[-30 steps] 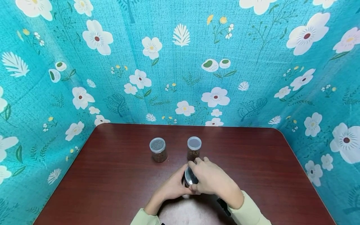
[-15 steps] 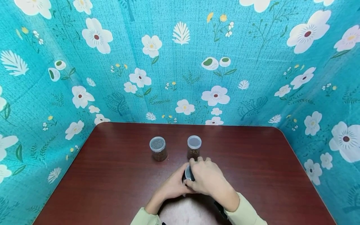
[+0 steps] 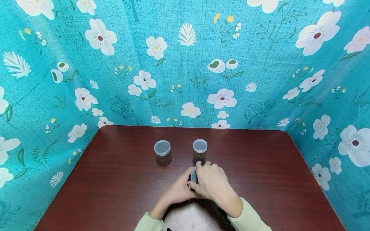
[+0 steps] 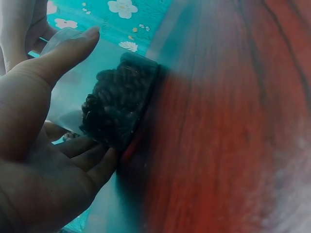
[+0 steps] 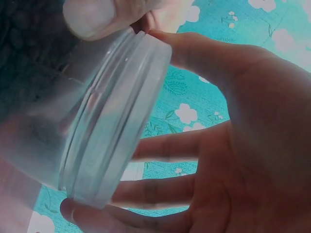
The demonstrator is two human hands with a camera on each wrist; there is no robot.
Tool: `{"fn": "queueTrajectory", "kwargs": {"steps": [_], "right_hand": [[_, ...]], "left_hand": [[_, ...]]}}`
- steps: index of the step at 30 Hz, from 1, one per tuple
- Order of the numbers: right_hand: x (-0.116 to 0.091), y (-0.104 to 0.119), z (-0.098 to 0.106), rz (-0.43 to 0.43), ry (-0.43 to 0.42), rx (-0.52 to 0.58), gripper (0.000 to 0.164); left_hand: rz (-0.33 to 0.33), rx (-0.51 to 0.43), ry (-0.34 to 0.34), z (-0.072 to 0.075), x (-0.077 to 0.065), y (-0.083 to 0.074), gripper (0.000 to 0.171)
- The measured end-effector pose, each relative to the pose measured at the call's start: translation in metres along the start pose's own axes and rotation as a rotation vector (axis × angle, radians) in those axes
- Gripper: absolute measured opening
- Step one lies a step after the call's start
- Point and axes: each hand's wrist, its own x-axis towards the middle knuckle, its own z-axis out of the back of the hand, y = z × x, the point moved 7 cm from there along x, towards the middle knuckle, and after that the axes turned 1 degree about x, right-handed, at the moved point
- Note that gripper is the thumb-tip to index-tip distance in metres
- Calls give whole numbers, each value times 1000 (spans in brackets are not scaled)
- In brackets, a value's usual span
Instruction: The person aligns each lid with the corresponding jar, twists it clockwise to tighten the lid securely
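A clear plastic jar [image 4: 114,97], part full of dark bean-like pieces, stands on the table near its front edge. My left hand [image 3: 180,190] grips the jar's body, with the thumb on one side and the fingers round the other. Over the top, my right hand [image 3: 214,182] grips the translucent screw lid [image 5: 121,124] by its rim, thumb on one side and fingertips opposite. The right wrist view shows the lid seated on the jar's neck. In the head view both hands hide most of this jar.
Two more lidded jars stand farther back: a wide one [image 3: 163,157] at left and a narrower one [image 3: 200,150] just beyond my right hand, both with brownish contents. The dark red table [image 3: 121,179] ends at a blue flowered cloth [image 3: 179,80].
My right hand has turned a little on the lid, its thumb and wrist shifting left. My left hand keeps its hold, and the two back jars have not moved.
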Motion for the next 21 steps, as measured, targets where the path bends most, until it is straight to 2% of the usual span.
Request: {"fn": "queueTrajectory", "kwargs": {"steps": [8, 11, 17, 21], "right_hand": [[-2, -7, -2, -31, 97, 40, 76], [-3, -9, 0, 22, 97, 62, 78], [-6, -13, 5, 174, 144, 200, 77], [-7, -14, 7, 243, 163, 215, 78]], "left_hand": [[16, -12, -6, 0, -1, -1, 88], [22, -18, -9, 0, -2, -1, 91], [25, -11, -23, -1, -1, -1, 101], [30, -24, -28, -1, -1, 0, 103]]}}
